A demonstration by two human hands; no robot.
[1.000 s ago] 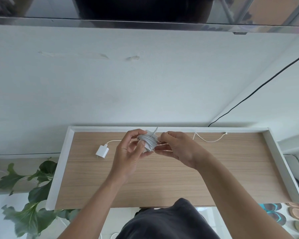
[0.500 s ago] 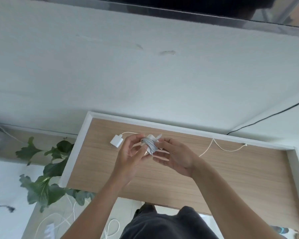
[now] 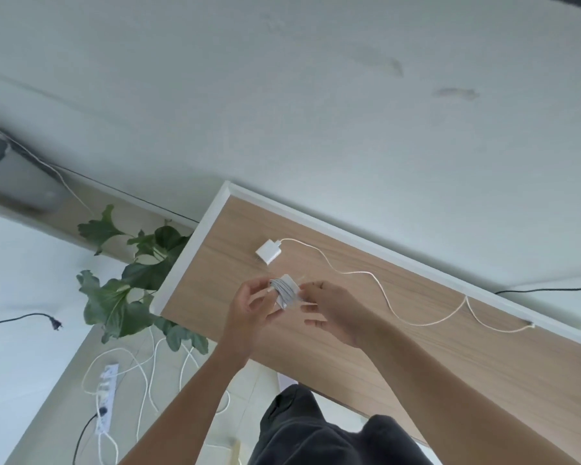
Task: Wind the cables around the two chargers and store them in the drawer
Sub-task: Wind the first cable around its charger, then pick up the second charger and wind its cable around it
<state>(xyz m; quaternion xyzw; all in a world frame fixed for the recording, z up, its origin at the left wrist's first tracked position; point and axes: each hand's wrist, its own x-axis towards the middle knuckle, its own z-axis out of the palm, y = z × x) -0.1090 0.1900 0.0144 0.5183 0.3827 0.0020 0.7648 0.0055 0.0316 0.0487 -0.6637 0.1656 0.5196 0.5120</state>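
I hold a white charger (image 3: 285,291) with its grey-white cable wound around it, above the wooden surface (image 3: 366,333). My left hand (image 3: 249,313) grips it from the left, and my right hand (image 3: 332,313) pinches it from the right. A second white charger (image 3: 267,252) lies flat on the wood just beyond my hands. Its white cable (image 3: 383,297) trails loose to the right, ending at a plug (image 3: 530,326) by the white rim. No drawer shows in this view.
The wooden surface has a raised white rim (image 3: 188,250) against a white wall. To the left stands a leafy green plant (image 3: 131,283). On the floor below lie a white power strip (image 3: 106,394), tangled white cords and a black plug (image 3: 55,323).
The view has swung left and tilted, so the surface now runs diagonally. My hands still hold the wound charger, now nearer than the loose charger. Floor, power strip and cords have come into view.
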